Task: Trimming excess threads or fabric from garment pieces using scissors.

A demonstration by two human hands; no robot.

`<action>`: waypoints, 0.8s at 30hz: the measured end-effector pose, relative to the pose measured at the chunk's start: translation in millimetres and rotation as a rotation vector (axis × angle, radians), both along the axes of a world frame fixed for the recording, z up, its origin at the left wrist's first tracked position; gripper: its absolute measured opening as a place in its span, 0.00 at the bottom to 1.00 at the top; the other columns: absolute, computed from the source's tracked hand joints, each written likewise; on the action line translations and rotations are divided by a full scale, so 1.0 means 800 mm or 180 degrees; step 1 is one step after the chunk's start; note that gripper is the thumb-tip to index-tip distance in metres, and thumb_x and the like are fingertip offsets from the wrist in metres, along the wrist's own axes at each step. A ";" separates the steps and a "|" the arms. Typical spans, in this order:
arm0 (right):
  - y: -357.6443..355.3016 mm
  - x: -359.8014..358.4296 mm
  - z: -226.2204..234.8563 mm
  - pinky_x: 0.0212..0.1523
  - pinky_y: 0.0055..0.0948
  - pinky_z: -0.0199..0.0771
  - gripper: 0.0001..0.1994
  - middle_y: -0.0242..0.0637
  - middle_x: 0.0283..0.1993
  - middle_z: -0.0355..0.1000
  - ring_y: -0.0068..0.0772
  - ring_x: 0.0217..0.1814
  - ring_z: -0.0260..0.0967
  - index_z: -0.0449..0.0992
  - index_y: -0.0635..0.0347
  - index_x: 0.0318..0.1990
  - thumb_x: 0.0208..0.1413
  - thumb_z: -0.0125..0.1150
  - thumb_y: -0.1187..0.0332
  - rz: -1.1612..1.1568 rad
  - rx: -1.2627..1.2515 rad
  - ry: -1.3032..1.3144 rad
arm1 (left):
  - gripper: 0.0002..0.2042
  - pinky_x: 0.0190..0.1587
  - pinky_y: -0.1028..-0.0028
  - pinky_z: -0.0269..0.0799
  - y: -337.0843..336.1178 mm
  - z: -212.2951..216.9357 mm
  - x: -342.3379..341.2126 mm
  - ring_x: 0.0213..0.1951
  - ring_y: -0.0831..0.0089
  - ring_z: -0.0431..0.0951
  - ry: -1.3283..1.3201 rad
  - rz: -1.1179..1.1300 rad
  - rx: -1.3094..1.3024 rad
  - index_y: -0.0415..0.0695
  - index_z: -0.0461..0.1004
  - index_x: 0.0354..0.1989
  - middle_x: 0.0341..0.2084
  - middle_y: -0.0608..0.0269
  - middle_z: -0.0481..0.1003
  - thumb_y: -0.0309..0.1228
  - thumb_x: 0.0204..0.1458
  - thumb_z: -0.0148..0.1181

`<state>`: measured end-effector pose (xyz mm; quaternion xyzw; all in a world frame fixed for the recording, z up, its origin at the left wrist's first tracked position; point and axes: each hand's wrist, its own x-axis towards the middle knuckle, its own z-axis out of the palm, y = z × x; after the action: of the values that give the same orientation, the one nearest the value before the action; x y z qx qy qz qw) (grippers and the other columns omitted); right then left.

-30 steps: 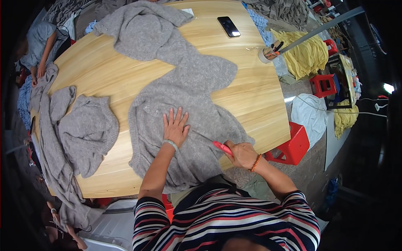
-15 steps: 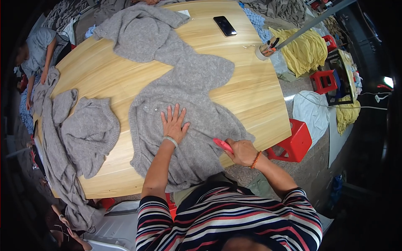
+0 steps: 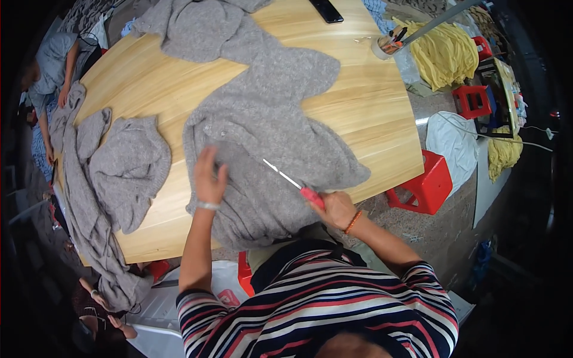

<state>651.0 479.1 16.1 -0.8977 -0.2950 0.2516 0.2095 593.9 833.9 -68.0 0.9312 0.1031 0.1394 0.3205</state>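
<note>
Since the earlier frame, the left hand [image 3: 209, 177] has lifted its spread fingers into a looser, half-curled press on the grey knitted garment [image 3: 262, 149], which lies spread on the wooden desk [image 3: 149, 77]. Left of it sits a folded grey knit pile [image 3: 122, 167]. At right, the right hand [image 3: 335, 209] is closed around a red-handled tool [image 3: 296, 182], its long axis slanting up-left, tip over the garment. A white plastic bag [image 3: 456, 143] lies on the floor.

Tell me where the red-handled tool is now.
In the head view, the red-handled tool is in the right hand, its metal tip over the grey sweater, right of the left hand.
</note>
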 end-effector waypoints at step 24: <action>0.060 0.239 -0.062 0.35 0.47 0.75 0.09 0.49 0.32 0.76 0.51 0.33 0.76 0.75 0.60 0.33 0.56 0.50 0.67 -0.0514 -0.0016 -0.2145 | 0.05 0.22 0.77 0.75 0.009 -0.014 -0.068 0.26 0.79 0.77 -0.0229 0.2208 -0.3799 0.45 0.71 0.38 0.31 0.65 0.77 0.25 0.55 0.60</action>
<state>841.9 526.9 -33.4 -0.9513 -0.2750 -0.0756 0.1173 539.6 841.4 -79.1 0.5035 0.4433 0.1840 0.7184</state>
